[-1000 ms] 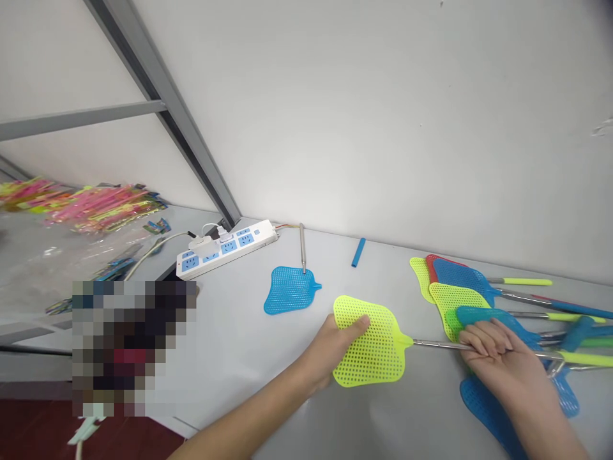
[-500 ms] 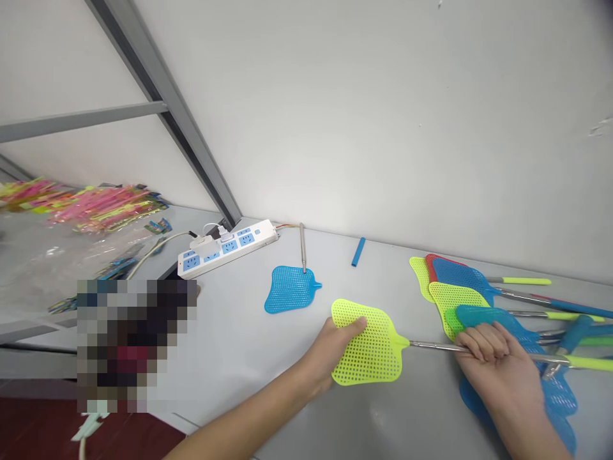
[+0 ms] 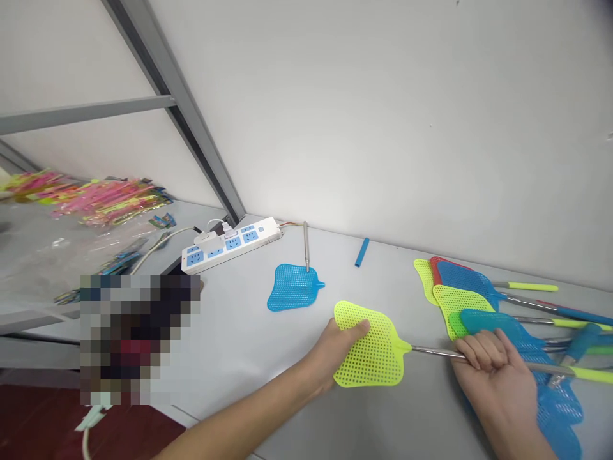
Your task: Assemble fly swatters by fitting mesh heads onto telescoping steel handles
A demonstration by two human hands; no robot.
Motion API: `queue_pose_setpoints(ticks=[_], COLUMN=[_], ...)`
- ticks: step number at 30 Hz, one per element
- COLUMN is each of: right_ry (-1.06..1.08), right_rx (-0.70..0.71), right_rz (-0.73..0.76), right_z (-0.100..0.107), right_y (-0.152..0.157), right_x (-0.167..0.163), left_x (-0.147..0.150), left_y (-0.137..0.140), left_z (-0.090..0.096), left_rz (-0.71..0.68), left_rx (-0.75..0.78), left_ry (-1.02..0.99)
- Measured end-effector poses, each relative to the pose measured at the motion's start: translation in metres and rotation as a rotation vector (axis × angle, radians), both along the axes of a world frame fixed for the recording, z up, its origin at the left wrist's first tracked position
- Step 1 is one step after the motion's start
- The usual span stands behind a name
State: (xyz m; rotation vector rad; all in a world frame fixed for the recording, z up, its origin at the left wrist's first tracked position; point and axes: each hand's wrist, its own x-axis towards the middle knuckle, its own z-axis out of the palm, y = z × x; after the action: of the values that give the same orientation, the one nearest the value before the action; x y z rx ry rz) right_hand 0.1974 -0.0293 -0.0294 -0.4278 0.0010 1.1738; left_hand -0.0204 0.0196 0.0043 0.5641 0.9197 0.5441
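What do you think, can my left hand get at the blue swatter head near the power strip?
Probably yes: nothing visible stands between the left hand and the blue swatter head, though it would likely have to release the yellow swatter first.

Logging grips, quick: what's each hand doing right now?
Left hand: closed, gripping the yellow swatter head, thumb on top.
Right hand: closed, fingers curled around the same swatter's metal shaft.

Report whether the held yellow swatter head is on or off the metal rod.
On: the yellow swatter head joins the metal rod at its neck, with no gap visible.
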Motion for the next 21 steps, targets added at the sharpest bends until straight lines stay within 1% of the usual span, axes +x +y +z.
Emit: queue_pose_setpoints(ticks=[4,14,21], right_ry=[0.003,0.051,0.062], right_rx=[-0.024,-0.081,-0.085], right_rz=[-0.006,-0.03,-0.026], right_z=[0.003,0.008,0.008], right_y=[0.0,0.001,0.001], right_x=[-0.005,-0.011,-0.013], left_x=[0.002,0.005,0.006], left_y=[-0.001,-0.003,-0.004], left_z=[-0.001,0.004,0.004], left_rz=[0.0,0.02,0.012], left_rx=[-0.017,-0.024,0.0], left_ry=[-0.013,0.036,0.046])
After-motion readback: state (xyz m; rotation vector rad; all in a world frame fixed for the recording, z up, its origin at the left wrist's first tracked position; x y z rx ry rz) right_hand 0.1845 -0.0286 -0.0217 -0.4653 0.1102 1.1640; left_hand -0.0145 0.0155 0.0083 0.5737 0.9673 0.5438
